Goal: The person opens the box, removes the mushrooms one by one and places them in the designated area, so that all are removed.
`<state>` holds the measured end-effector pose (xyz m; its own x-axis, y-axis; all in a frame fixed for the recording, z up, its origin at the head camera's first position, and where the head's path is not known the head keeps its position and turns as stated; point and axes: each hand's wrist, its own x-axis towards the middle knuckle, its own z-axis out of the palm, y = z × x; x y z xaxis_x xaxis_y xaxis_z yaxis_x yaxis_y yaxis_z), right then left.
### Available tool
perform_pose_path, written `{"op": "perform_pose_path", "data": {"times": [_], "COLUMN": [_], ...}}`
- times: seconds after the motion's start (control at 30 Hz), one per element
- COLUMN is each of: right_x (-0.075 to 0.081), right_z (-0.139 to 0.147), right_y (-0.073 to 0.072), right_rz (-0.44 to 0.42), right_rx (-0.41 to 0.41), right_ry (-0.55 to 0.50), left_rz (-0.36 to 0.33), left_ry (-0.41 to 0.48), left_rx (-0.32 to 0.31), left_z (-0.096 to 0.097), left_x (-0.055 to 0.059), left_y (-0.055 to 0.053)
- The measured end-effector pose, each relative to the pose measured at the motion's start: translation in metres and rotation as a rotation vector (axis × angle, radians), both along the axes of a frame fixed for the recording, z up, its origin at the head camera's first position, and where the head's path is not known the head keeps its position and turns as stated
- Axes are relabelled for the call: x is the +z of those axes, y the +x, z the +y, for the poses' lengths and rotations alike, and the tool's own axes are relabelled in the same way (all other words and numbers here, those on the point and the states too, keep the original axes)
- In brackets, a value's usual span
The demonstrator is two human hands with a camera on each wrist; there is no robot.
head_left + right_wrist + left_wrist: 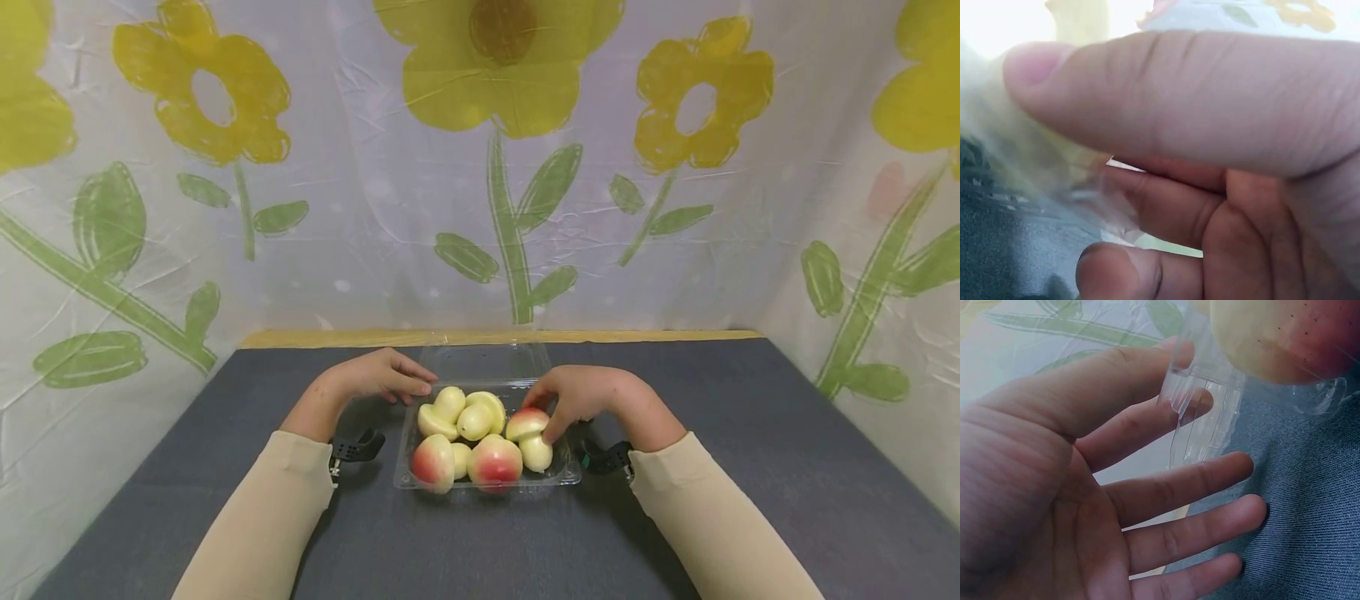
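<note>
A clear plastic clamshell box (406, 482) holds several pale yellow fruits, some with a red blush like peaches; one blushed fruit (497, 463) sits at the front. My right hand (588, 393) reaches over the box's right side, thumb and fingers pinching a red-topped fruit (528, 421). In the right wrist view the thumb (1147, 100) lies across a blurred pale yellow surface. Beside the box's back left corner is my left hand (380, 375), its fingers loosely extended. Seen from the left wrist, its thumb and forefinger (1147, 428) show behind the clear plastic wall (1204, 419).
The box's clear lid (483, 362) is folded back behind it. A dark cloth (480, 542) covers the table. Flower-printed sheeting (360, 183) hangs at the back and sides. Each wrist wears a black strap (360, 448).
</note>
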<state>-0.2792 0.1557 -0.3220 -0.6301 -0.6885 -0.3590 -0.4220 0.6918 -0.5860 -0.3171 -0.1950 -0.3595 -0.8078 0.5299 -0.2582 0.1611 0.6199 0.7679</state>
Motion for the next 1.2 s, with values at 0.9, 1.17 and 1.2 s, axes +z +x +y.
{"op": "perform_pose_path", "data": {"times": [0.9,1.17,1.2], "right_x": [0.029,0.032,0.033], "right_z": [0.041,0.058,0.06], "right_y": [0.005,0.002,0.002], "right_rz": [0.049,0.05,0.053], "right_rx": [-0.084,-0.171,-0.18], "right_ry": [-0.175,-0.168,-0.169], "left_rz": [0.006,0.01,0.01], "left_ry": [0.004,-0.007,-0.007], "left_rx": [-0.007,-0.028,-0.028], "left_z": [0.0,0.001,0.001], "left_x": [0.001,0.002,0.002], "left_y": [0.002,0.002,0.002]}}
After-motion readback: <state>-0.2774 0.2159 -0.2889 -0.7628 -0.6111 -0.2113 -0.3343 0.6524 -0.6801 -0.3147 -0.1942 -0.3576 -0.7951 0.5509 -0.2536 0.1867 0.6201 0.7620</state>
